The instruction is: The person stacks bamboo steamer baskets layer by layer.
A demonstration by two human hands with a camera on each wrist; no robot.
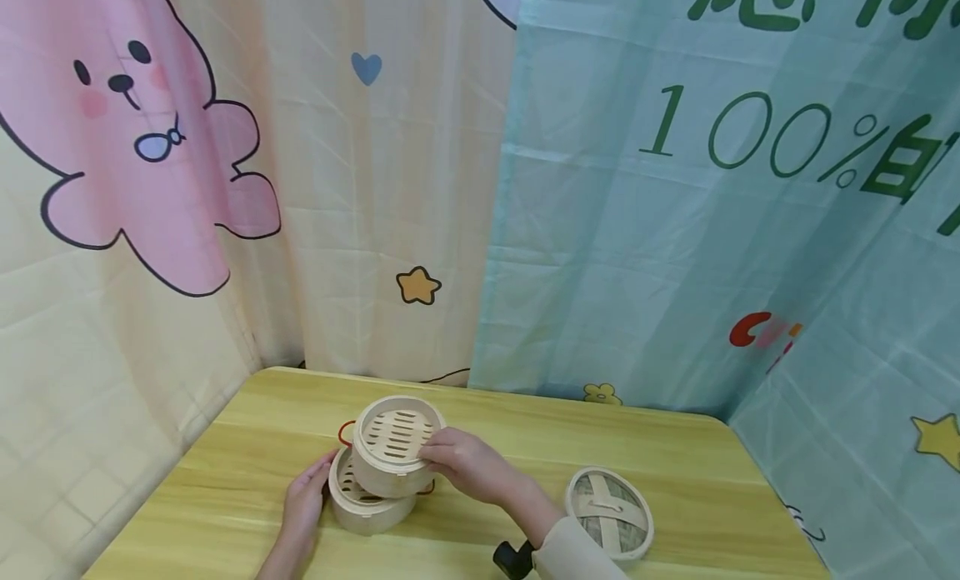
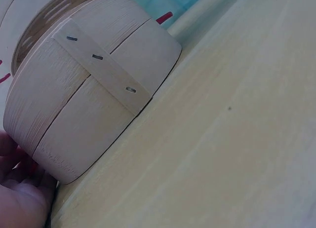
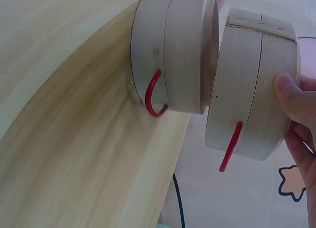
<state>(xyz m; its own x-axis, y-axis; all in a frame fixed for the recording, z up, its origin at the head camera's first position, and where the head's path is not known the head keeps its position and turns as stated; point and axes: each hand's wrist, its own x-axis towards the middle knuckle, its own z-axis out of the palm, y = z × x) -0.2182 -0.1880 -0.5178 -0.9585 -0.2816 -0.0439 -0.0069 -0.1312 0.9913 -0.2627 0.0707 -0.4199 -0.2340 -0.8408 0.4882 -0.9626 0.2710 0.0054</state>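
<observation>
The right hand (image 1: pixel 467 463) pinches the upper bamboo steamer basket (image 1: pixel 392 459) by its three o'clock edge, thumb on the outer wall and fingers at the rim, so the gap between them is only about the wall's thickness. That basket is poised at one o'clock over the lower bamboo steamer basket (image 1: pixel 367 513), off-centre and tilted, with a wedge of open space between the two in the right wrist view; whether they touch at some point, I cannot tell. Slots show in both basket floors.

The lower basket sits upright on the pale wooden counter (image 1: pixel 225 480). At its nine o'clock side rests the left hand (image 1: pixel 302 498), fingertips against the wall and slightly bent — I cannot tell whether they grip or merely press. The right wrist view shows a red loop on each basket: the upper loop (image 3: pixel 231 146) and the lower loop (image 3: pixel 151 95).

Well apart, at three o'clock from the baskets, the round lid (image 1: pixel 610 513) lies on the counter, pale bands crossing its woven top. A light sleeve (image 1: pixel 581 555) covers the right forearm, with a dark object (image 1: pixel 513 560) just beside it. Behind, toward twelve o'clock, hang a cream curtain (image 1: pixel 405 188) and a teal curtain (image 1: pixel 630 272), both printed.
</observation>
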